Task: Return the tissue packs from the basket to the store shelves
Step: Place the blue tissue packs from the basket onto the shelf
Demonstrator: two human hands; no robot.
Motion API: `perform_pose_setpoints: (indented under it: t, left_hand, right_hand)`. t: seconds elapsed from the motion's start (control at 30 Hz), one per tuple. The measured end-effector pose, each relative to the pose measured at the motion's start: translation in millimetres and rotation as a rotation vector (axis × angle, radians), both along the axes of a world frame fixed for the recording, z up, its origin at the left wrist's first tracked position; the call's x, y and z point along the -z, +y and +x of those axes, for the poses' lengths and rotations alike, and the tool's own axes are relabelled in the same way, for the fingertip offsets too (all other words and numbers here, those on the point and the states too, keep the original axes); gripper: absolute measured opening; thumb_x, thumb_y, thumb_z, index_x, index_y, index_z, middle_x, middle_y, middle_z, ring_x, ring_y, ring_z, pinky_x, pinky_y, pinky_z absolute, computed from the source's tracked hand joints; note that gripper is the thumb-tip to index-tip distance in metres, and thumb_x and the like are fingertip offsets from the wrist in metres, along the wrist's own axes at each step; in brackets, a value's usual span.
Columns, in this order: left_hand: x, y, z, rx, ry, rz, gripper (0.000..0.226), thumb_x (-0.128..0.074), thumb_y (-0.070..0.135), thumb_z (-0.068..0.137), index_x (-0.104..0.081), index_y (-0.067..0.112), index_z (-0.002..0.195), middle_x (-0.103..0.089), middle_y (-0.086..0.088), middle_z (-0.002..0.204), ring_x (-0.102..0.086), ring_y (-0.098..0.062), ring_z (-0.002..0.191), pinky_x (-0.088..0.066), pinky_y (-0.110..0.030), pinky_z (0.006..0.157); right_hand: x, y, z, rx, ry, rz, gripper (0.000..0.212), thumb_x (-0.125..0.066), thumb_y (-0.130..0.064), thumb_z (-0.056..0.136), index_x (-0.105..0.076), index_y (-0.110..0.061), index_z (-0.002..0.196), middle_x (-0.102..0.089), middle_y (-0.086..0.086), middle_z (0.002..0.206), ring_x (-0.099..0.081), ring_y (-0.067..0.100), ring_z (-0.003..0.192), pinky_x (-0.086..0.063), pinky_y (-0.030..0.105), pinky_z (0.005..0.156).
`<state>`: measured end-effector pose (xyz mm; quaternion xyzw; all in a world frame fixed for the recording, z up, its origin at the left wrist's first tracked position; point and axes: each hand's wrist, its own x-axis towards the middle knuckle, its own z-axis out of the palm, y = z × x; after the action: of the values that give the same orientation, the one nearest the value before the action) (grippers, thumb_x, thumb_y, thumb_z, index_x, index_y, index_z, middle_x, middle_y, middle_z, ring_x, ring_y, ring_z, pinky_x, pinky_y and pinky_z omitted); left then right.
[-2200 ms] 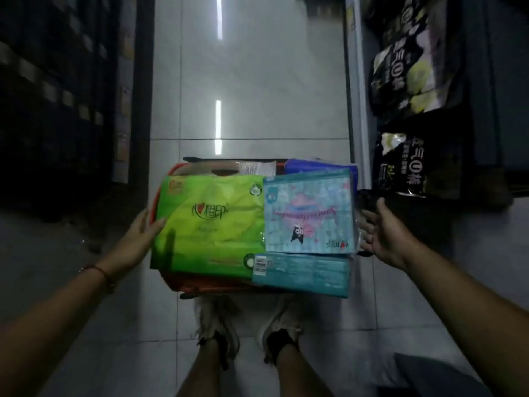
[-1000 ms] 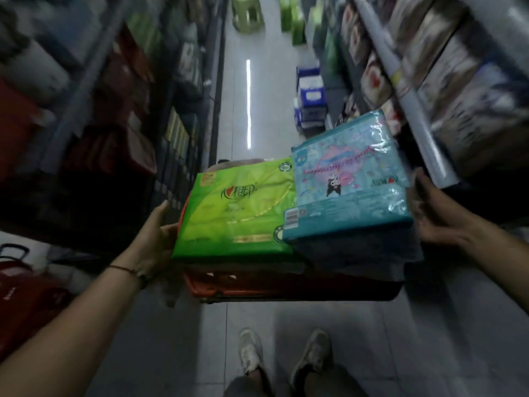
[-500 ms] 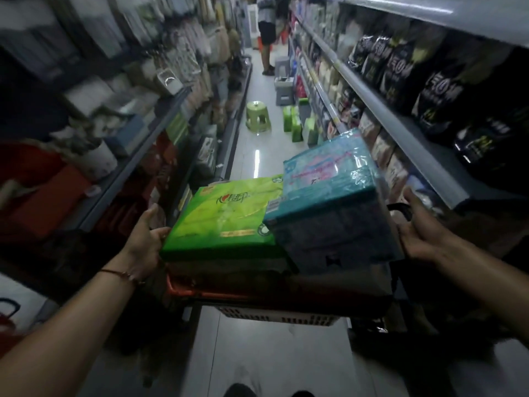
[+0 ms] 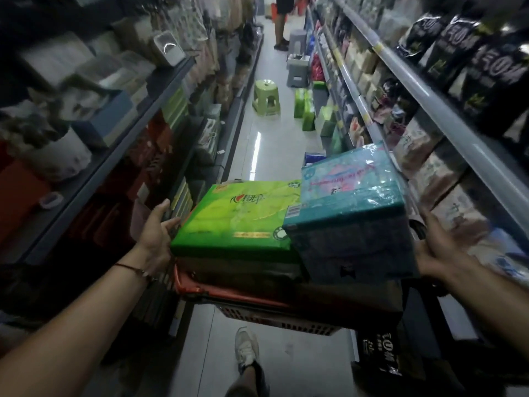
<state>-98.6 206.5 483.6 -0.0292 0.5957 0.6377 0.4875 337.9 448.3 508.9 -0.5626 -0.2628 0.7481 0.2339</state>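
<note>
I carry a red plastic basket (image 4: 229, 289) at waist height between two shelf rows. A flat green tissue pack (image 4: 237, 219) lies on top at the left. A taller teal tissue pack (image 4: 352, 196) with a cartoon print sits at the right and leans toward me. My left hand (image 4: 156, 232) grips the basket's left side, thumb up, fingertips tucked under the green pack's edge. My right hand (image 4: 440, 252) holds the right side by the black handle (image 4: 418, 228); its fingers are hidden behind the teal pack.
Shelves line both sides: boxes and bags on the left shelf (image 4: 120, 150), tissue packs and black bags on the right shelf (image 4: 446, 130). In the aisle ahead stand a green stool (image 4: 266, 96), green packs (image 4: 305, 110), grey stools (image 4: 297, 67) and a person (image 4: 282, 21).
The basket has come up off the floor between my hands. My view has swung from the floor to down the aisle, and I have stepped forward.
</note>
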Motion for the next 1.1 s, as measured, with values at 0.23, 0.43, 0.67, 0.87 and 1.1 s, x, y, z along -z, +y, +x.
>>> perform_pose_setpoints:
  t: [0.23,0.43,0.67,0.87,1.1]
  left_hand:
    - [2.1,109.1,-98.1,0.029,-0.014,-0.041,0.062,-0.052,0.059,0.09,-0.048,0.011,0.13,-0.06,-0.009,0.093,-0.062,-0.026,0.08,-0.048,-0.037,0.065]
    - [-15.3,183.9,-156.1,0.052,-0.017,-0.008,0.064,-0.052,0.059,0.09,-0.05,0.01,0.131,-0.059,-0.014,0.11,-0.061,-0.028,0.087,-0.05,-0.04,0.073]
    - [-19.4,277.2,-208.3,0.052,0.009,0.004,0.047,-0.052,0.059,0.09,-0.055,0.017,0.111,-0.054,-0.014,0.094,-0.056,-0.029,0.075,-0.046,-0.039,0.071]
    - [-12.4,384.8,-243.6,0.048,0.034,-0.049,0.051,-0.053,0.06,0.089,-0.053,0.016,0.116,-0.056,-0.014,0.091,-0.057,-0.03,0.074,-0.047,-0.04,0.07]
    - [-22.1,510.2,-289.7,0.063,0.03,-0.103,0.055,-0.052,0.061,0.088,-0.055,0.016,0.119,-0.059,-0.02,0.096,-0.06,-0.035,0.08,-0.049,-0.045,0.075]
  right_hand:
    - [3.9,84.8,-89.2,0.062,0.006,-0.073,0.08,-0.088,-0.06,0.033,-0.066,-0.021,0.1,-0.063,0.013,0.108,-0.06,0.031,0.101,-0.039,0.04,0.106]
    - [-9.3,149.1,-142.8,0.173,0.006,-0.043,0.085,-0.068,-0.074,0.065,-0.066,-0.013,0.125,-0.066,0.021,0.118,-0.059,0.033,0.118,-0.043,0.043,0.106]
    - [1.6,245.4,-181.6,0.152,0.01,-0.017,0.117,-0.085,-0.069,0.026,-0.064,-0.016,0.128,-0.065,0.024,0.125,-0.059,0.037,0.121,-0.04,0.048,0.109]
    - [6.0,350.5,-228.5,0.071,0.003,-0.096,0.079,-0.062,-0.076,0.066,-0.077,0.001,0.072,-0.073,0.024,0.092,-0.062,0.035,0.099,-0.048,0.044,0.089]
    - [-9.2,492.7,-281.2,0.018,0.042,-0.061,0.074,-0.064,-0.078,0.068,-0.074,-0.004,0.066,-0.072,0.015,0.072,-0.072,0.029,0.063,-0.057,0.033,0.054]
